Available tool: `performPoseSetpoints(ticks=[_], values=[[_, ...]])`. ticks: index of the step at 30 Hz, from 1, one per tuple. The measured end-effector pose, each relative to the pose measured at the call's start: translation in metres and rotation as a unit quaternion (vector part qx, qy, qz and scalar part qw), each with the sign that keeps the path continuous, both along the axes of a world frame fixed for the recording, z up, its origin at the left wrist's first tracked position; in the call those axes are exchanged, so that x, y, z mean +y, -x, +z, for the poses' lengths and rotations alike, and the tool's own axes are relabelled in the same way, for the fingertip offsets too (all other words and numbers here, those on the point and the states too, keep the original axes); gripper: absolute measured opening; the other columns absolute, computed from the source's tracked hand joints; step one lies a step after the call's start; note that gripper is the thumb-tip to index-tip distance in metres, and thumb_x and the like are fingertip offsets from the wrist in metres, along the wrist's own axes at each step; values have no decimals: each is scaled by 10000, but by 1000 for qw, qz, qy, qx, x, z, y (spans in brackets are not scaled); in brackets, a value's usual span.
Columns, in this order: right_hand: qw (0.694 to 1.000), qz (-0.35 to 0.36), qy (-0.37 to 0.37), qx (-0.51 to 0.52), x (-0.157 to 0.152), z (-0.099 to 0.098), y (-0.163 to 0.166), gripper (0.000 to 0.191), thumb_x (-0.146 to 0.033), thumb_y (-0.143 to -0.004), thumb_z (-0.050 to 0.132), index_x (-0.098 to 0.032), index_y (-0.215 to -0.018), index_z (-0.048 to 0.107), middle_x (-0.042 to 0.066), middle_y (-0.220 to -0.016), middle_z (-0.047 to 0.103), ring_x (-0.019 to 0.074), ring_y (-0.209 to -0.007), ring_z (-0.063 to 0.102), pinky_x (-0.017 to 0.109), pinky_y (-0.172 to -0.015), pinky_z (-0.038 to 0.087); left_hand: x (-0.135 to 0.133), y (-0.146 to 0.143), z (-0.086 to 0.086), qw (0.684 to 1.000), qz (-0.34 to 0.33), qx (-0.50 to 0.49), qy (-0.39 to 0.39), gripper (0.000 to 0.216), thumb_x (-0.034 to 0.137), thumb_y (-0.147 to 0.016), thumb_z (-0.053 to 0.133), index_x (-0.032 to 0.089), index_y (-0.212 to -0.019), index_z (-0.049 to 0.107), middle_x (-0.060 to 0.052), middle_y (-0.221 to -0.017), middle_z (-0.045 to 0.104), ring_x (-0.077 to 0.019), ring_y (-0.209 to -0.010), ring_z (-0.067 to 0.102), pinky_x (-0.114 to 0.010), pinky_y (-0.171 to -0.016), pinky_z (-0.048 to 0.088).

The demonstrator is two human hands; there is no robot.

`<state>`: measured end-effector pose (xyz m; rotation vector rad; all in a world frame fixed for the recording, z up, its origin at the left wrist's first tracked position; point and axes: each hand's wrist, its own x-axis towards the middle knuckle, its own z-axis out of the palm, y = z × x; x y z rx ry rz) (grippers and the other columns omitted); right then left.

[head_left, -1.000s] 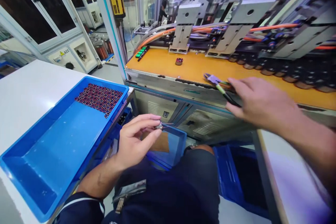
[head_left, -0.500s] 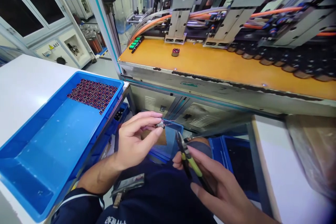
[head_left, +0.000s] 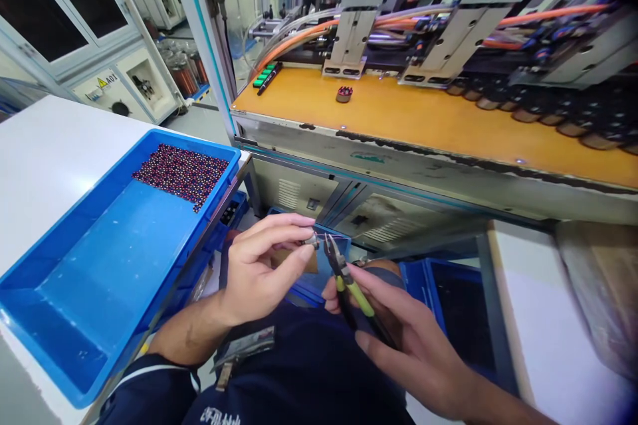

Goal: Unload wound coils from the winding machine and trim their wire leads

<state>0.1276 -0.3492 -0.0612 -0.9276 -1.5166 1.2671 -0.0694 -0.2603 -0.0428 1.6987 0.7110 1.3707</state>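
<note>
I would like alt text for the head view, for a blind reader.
Left hand pinches a small part with thin wires; right hand holds green-handled cutting pliers by them. A blue tray partly filled with small components sits at left.

A yellow-orange tabletop (head_left: 423, 123) holds a black marker (head_left: 270, 79) beside green pieces (head_left: 263, 75) near its left end. Along its back stand metal brackets (head_left: 351, 43), orange hoses (head_left: 299, 35) among them. Farther left, a white cabinet (head_left: 94, 54) bears an A01 label (head_left: 107, 80).
</note>
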Motion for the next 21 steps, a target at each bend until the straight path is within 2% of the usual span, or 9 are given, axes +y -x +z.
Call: performPoseSetpoints(ticks=[6,10,15,18,21], values=[[1000,-8,9,17,0,4,1,607,-106,-898,555,-310,-1462,458,94,-1050,654,151,-864,665,320,-812,603,0,0,-1,1000,6,9,-11,268,67,-798,712,201,-1028,745,-104,-1097,736,-204,-999,708,-336,-870,602],[1000,-13,6,17,0,4,3,626,-78,-881,548,-302,-1459,464,93,-1018,649,145,-818,651,304,-769,598,0,0,-2,1000,9,16,-12,253,81,-802,716,203,-1022,745,-102,-1097,738,-206,-1004,708,-339,-870,600],[1000,-15,-15,19,1,6,6,714,4,-846,499,-381,-1446,461,45,-953,637,109,-750,622,243,-699,575,0,0,0,1000,6,18,-16,250,77,-799,718,195,-1018,745,-106,-1094,739,-204,-995,711,-336,-864,597],[999,-29,-22,8,-1,7,7,694,-3,-855,502,-377,-1439,475,35,-914,632,103,-706,602,216,-648,560,0,0,0,1000,5,20,-21,242,85,-797,724,197,-1011,748,-105,-1088,743,-204,-988,713,-338,-863,596],[999,-33,13,26,-2,6,7,644,-32,-890,501,-393,-1424,488,29,-907,633,97,-696,599,203,-632,554,-1,-1,0,1000,7,22,-21,221,93,-802,722,192,-998,750,-107,-1084,746,-207,-982,716,-340,-865,596]])
